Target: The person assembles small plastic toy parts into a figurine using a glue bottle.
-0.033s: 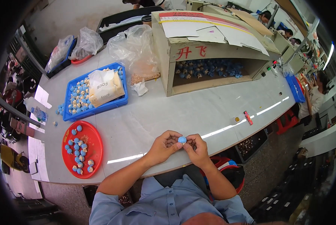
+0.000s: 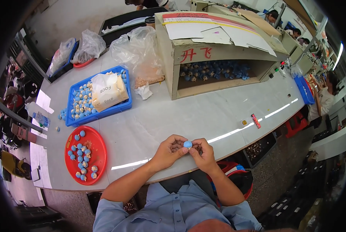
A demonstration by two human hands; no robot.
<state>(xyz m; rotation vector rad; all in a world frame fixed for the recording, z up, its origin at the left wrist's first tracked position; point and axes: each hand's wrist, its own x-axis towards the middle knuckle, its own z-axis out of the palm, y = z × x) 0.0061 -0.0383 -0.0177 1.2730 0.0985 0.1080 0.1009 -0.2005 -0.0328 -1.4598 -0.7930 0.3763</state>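
Between both hands, just over the table near its front edge, is a small blue ball-shaped piece (image 2: 187, 144) with a cream-coloured part under it. My left hand (image 2: 172, 150) pinches it from the left, thumb and fingers closed. From the other side, my right hand (image 2: 202, 153) grips the same piece between thumb and curled fingers. To the left, a round red tray (image 2: 100, 145) bears several similar blue and cream pieces (image 2: 80, 159). Behind that tray, a blue bin (image 2: 125, 105) is filled with more of them, and a paper tissue pack (image 2: 109, 94) lies on top.
A beige box-shaped housing (image 2: 174, 83) with blue pieces inside stands at the back. Clear plastic bags (image 2: 136, 50), a crumpled tissue (image 2: 144, 91) and a water bottle (image 2: 41, 119) are on the table. A small red object (image 2: 256, 120) lies right. Another person (image 2: 325, 98) sits far right.
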